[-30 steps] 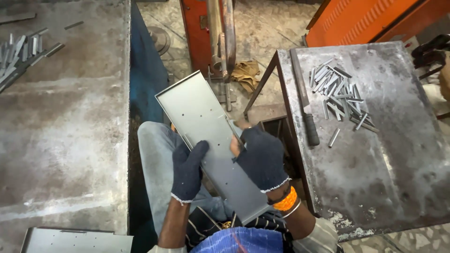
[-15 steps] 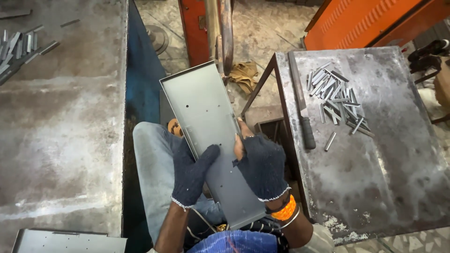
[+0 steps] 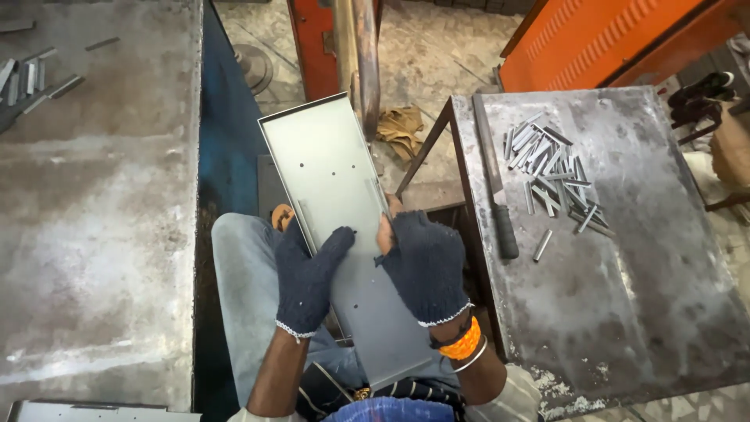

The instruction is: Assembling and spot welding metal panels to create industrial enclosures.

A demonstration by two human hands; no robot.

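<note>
A long grey sheet-metal tray (image 3: 328, 168) with folded edges and small holes rests lengthwise over my lap, its far end pointing away from me. My left hand (image 3: 306, 275), in a dark knitted glove, grips the tray's left edge with fingers laid across its face. Gripping the right edge is my right hand (image 3: 423, 266), also gloved, with orange and metal bangles at the wrist. Both hands hold the tray near its middle.
A worn metal table (image 3: 641, 297) on my right carries a pile of small metal strips (image 3: 555, 168) and a long file with a black handle (image 3: 494, 184). A grey workbench (image 3: 94, 211) on my left holds more strips (image 3: 23, 78). Orange machinery (image 3: 617, 39) stands beyond.
The tray has swung from tilted leftward to nearly straight ahead and moved up in view. My left fingers have spread further across its face.
</note>
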